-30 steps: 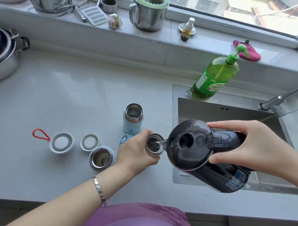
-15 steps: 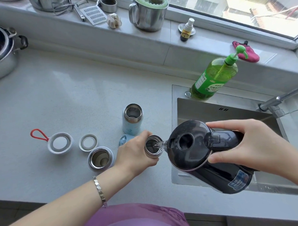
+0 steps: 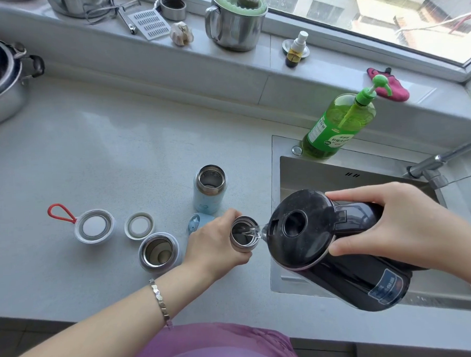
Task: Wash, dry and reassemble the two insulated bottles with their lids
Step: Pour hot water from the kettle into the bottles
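Left hand (image 3: 218, 241) grip still round small steel bottle (image 3: 243, 234), right hand (image 3: 393, 225) grip still tilting black kettle (image 3: 299, 248); pour continues, washing barely begun

Premises: domestic kitchen. Grey stone counter (image 3: 106, 157) with inset steel sink (image 3: 288, 170) and tap (image 3: 444, 157). Green pump bottle of dish soap (image 3: 334, 128) at the sink's rear edge. Stacked steel pots (image 3: 4, 91) at left. Garlic bulb (image 3: 181, 33), grater (image 3: 149, 24) and steel mug (image 3: 233, 24) on the window sill (image 3: 318, 56).
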{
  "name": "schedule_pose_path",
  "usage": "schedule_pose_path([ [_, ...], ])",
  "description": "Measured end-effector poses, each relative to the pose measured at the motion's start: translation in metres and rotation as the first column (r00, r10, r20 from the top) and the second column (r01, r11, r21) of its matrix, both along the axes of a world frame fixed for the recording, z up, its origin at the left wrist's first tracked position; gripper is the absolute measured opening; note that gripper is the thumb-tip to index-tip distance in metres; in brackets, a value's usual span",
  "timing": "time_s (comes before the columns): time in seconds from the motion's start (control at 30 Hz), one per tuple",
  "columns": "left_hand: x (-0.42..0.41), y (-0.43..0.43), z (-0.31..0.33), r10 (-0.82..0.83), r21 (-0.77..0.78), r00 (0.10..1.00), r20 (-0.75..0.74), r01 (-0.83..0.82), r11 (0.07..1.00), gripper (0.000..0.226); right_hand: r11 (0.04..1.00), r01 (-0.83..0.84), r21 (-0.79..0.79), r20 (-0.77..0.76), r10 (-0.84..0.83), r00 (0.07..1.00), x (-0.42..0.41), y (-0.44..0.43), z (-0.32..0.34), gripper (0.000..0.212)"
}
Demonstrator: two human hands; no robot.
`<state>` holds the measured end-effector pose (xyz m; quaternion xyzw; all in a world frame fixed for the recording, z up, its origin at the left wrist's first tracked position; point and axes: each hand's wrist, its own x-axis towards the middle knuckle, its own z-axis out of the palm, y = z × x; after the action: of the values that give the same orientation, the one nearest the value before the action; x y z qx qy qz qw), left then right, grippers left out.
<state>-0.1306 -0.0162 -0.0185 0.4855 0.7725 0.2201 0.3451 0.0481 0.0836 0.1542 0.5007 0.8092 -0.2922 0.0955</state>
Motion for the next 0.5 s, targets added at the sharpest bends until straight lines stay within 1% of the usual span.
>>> schedule_pose_path([
  [0.2, 0.0000, 0.0000, 0.0000, -0.004, -0.002, 1.000, 0.007, 0.004, 1.000, 0.048, 1.000, -0.009, 0.006, 0.043, 0.009, 0.999, -0.0030, 0.0006, 0.0020, 0.074],
  [0.5, 0.0004, -0.0009, 0.0000, -0.008, -0.006, 1.000, 0.008, 0.008, 1.000, 0.048, 1.000, -0.004, -0.005, 0.058, 0.005, 0.998, -0.0048, -0.0001, 0.0036, 0.065],
])
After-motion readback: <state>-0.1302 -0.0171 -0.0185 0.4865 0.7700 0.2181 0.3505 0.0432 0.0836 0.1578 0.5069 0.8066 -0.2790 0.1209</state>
